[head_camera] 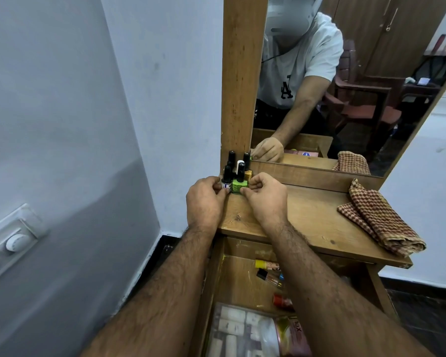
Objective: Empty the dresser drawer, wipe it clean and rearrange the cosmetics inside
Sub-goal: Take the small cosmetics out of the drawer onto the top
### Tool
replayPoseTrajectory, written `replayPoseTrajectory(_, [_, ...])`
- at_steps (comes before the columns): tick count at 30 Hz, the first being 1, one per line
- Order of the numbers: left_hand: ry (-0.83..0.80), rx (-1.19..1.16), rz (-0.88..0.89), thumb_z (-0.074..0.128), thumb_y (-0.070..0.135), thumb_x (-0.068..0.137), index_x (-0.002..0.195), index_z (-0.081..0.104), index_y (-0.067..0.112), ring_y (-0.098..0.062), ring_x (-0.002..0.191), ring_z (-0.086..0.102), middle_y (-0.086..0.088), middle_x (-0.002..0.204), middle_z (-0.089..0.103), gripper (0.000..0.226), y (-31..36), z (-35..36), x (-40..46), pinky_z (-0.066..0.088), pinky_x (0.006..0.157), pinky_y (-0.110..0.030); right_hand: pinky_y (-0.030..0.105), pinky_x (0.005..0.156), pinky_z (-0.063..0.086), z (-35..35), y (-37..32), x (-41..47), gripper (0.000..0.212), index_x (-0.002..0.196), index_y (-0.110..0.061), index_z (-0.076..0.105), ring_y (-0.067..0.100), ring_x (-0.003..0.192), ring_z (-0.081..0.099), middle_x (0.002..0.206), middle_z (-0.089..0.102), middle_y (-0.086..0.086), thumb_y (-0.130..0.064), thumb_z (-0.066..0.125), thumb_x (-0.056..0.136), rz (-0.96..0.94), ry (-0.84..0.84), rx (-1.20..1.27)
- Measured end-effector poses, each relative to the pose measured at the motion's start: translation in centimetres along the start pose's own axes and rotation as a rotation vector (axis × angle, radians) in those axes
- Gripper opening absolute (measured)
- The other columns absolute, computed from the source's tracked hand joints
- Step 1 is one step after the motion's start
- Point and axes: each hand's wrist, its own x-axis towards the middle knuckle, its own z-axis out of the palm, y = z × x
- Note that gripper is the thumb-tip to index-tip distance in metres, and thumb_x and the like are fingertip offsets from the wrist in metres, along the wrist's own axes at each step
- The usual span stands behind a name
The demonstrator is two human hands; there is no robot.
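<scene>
Several small nail polish bottles stand clustered at the back left corner of the wooden dresser top (307, 217). My left hand (205, 202) pinches a white bottle with a black cap (226, 182). My right hand (265, 197) pinches a green bottle with a black cap (239, 185) beside it. Both bottles stand upright on the top. Below, the drawer (238, 282) is pulled out. It holds a yellow-capped tube (267, 264), a black-capped item (268, 276), a red item (282, 301) and a clear plastic pack (242, 331), partly hidden by my right forearm.
A folded red-and-tan checked cloth (379, 220) lies on the right side of the dresser top. A mirror (332, 86) in a wooden frame rises behind it. A white wall (165, 99) closes the left side, with a switch plate (13, 238) low down.
</scene>
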Motion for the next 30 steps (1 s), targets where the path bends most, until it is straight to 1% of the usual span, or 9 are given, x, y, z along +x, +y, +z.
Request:
replayPoseTrajectory(6, [-0.03,-0.04,-0.019,0.074,0.021,0.087,0.114,0.071,0.011,-0.015,0.095,0.065,0.0,0.103,0.072,0.029,0.1,-0.9,-0.9,0.05,0.086,-0.026,0.012,0.061,0.042,-1.0,0.1,-0.3,0.015,0.1,-0.02,0.062,0.006,0.08,0.06,0.086,0.063,-0.009,-0.014,0.069,0.088,0.035,-0.041,0.148])
replayPoseTrajectory(9, [0.002,-0.063,0.015,0.07,0.016,0.09,0.12,0.068,0.012,-0.014,0.098,0.063,-0.001,0.111,0.068,0.031,0.4,-2.0,-3.2,0.046,0.088,-0.023,0.017,0.067,0.047,-2.1,0.1,-1.0,0.02,0.102,-0.023,0.058,0.011,0.087,0.062,0.092,0.064,-0.006,-0.012,0.066,0.087,0.061,-0.098,0.215])
replayPoseTrajectory(13, [0.055,-0.125,0.064,0.068,0.018,0.092,0.121,0.068,0.014,-0.006,0.092,0.059,0.002,0.112,0.066,0.029,1.2,-3.1,-7.0,0.046,0.086,-0.018,0.036,0.082,0.058,-4.5,1.3,-3.4,0.025,0.107,-0.025,0.058,0.018,0.094,0.066,0.099,0.067,-0.001,-0.015,0.066,0.086,0.08,-0.17,0.241])
replayPoseTrajectory(16, [-0.001,-0.173,0.107,0.067,0.019,0.093,0.115,0.071,0.016,-0.006,0.095,0.061,0.004,0.111,0.068,0.023,2.1,-3.2,-9.6,0.053,0.09,-0.025,0.034,0.077,0.061,-7.0,2.5,-6.3,0.016,0.103,-0.021,0.062,0.021,0.09,0.07,0.096,0.069,0.006,-0.01,0.063,0.092,0.075,-0.123,0.328])
replayPoseTrajectory(18, [-0.081,-0.165,0.131,0.067,0.018,0.093,0.114,0.071,0.016,-0.006,0.098,0.061,0.004,0.111,0.07,0.022,2.5,-2.8,-11.2,0.052,0.093,-0.027,0.034,0.071,0.061,-8.8,3.0,-8.2,0.012,0.092,-0.02,0.065,0.022,0.081,0.072,0.086,0.071,0.007,-0.008,0.063,0.093,0.024,-0.059,0.333])
replayPoseTrajectory(22, [-0.26,-0.051,0.108,0.065,0.022,0.094,0.115,0.071,0.021,-0.007,0.102,0.061,0.008,0.114,0.068,0.022,2.4,-2.0,-13.8,0.053,0.095,-0.033,0.034,0.061,0.058,-11.2,4.8,-11.3,0.017,0.082,-0.025,0.066,0.02,0.07,0.069,0.074,0.069,0.001,-0.011,0.065,0.091,-0.027,-0.024,0.212])
replayPoseTrajectory(26, [-0.359,0.046,0.066,0.062,0.017,0.095,0.117,0.07,0.023,-0.004,0.104,0.06,0.01,0.12,0.066,0.024,1.8,-1.9,-15.1,0.046,0.096,-0.019,0.012,0.057,0.043,-11.6,7.8,-13.3,0.024,0.072,-0.028,0.063,0.007,0.067,0.062,0.068,0.065,-0.011,-0.009,0.068,0.087,0.061,-0.182,-0.065])
replayPoseTrajectory(28, [-0.413,0.096,0.082,0.061,0.014,0.095,0.117,0.069,0.023,-0.003,0.103,0.057,0.01,0.12,0.065,0.025,1.5,-1.9,-15.4,0.04,0.09,-0.013,0.012,0.056,0.039,-11.6,8.4,-13.4,0.022,0.072,-0.028,0.064,0.003,0.07,0.06,0.072,0.064,-0.015,-0.011,0.068,0.086,0.112,-0.263,-0.223])
replayPoseTrajectory(30, [-0.47,0.121,0.09,0.059,0.011,0.096,0.115,0.07,0.023,-0.003,0.1,0.055,0.007,0.12,0.065,0.025,1.3,-1.6,-15.5,0.038,0.087,-0.015,0.019,0.06,0.041,-11.6,8.3,-13.2,0.018,0.076,-0.025,0.069,0.002,0.073,0.059,0.076,0.066,-0.014,-0.011,0.066,0.087,0.122,-0.271,-0.291])
